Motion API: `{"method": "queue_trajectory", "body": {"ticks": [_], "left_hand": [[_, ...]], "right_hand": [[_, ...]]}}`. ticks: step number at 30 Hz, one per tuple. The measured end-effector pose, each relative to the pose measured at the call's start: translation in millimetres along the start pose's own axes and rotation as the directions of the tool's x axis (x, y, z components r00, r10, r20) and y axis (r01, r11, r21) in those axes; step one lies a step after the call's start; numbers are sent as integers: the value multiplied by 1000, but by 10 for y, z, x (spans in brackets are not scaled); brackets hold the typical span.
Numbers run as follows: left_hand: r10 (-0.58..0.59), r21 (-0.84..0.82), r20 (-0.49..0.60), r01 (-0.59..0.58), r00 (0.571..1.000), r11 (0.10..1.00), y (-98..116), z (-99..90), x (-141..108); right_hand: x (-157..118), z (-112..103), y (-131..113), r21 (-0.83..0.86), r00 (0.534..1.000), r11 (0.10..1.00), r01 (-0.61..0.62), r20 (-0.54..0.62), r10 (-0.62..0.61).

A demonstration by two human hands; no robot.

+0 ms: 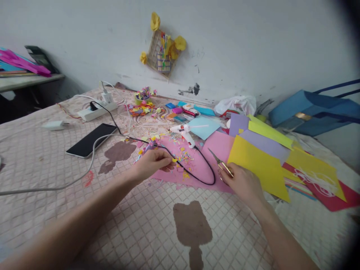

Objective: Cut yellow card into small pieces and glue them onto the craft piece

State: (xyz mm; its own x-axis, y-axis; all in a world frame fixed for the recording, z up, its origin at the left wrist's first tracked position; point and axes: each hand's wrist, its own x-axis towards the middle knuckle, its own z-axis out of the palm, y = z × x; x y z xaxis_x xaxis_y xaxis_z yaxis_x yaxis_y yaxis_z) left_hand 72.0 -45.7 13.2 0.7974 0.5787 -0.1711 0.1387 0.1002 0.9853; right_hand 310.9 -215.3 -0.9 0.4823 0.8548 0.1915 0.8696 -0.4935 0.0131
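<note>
My left hand (154, 163) is closed in a pinch above the pink sheet (168, 176), with a small yellow paper piece (174, 160) at its fingertips. Gold-handled scissors (225, 167) are in my right hand (244, 183), their blades pointing up and to the left. Tiny paper scraps (187, 161) in yellow, blue and pink lie scattered over the pink sheet between my hands. Just beyond them rests a white glue gun (184, 135), its black cord (212, 180) looping across the sheet. A purple paper piece (149, 145) shows behind my left hand.
Left stand a black-screened phone (91, 140) and a power strip (97, 110) with cables. Colourful cut shapes (142, 108) lie near a small filled bowl (142, 99). Yellow sheets (255, 165) and purple sheets (264, 144) spread on the right, near a blue bag (312, 112).
</note>
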Motion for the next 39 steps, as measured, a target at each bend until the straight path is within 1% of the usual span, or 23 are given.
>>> {"method": "queue_trajectory", "body": {"ticks": [5, 8, 10, 13, 15, 20, 27, 29, 32, 34, 35, 37, 39], "left_hand": [[-10, -6, 3, 10, 1000, 1000, -10, 8, -9], [9, 16, -1, -9, 1000, 1000, 20, -43, -18], [31, 33, -27, -30, 999, 999, 62, -97, -27], [42, 24, -113, -40, 993, 999, 121, -163, -38], [35, 26, -127, -32, 991, 999, 130, -180, -35], [15, 23, -57, -14, 998, 1000, 51, -134, -10], [-29, -22, 65, 31, 997, 999, 9, 45, -69], [-25, -41, 78, 29, 997, 999, 9, 68, -82], [-12, -55, 95, 17, 995, 998, 5, 71, -88], [-6, -59, 108, 13, 994, 998, 0, 69, -90], [-5, -61, 113, 12, 994, 998, -2, 73, -91], [-8, -58, 118, 14, 993, 998, -6, 91, -97], [-7, -31, 121, 10, 993, 999, -13, 125, -107]], "right_hand": [[13, 25, -1, 110, 999, 994, -18, -43, 22], [15, 47, 2, 143, 997, 990, -12, -79, 24], [16, 54, 4, 137, 996, 991, -10, -84, 22], [21, 60, 15, 122, 996, 992, -5, -89, 16], [27, 68, 30, 110, 995, 994, -6, -96, 16], [33, 109, 65, 93, 996, 995, -21, -89, 30], [45, 175, 80, 123, 997, 992, 6, -72, 3], [49, 155, 82, 138, 996, 990, 23, -94, -10], [36, 77, 37, 193, 981, 980, 51, -195, -13], [7, 5, -50, 309, 967, 946, 95, -253, -15], [-15, -32, -113, 387, 964, 913, 127, -263, -22], [-67, -103, -269, 542, 972, 820, 185, -224, -71], [-125, -163, -446, 643, 976, 735, 217, -171, -138]]}}
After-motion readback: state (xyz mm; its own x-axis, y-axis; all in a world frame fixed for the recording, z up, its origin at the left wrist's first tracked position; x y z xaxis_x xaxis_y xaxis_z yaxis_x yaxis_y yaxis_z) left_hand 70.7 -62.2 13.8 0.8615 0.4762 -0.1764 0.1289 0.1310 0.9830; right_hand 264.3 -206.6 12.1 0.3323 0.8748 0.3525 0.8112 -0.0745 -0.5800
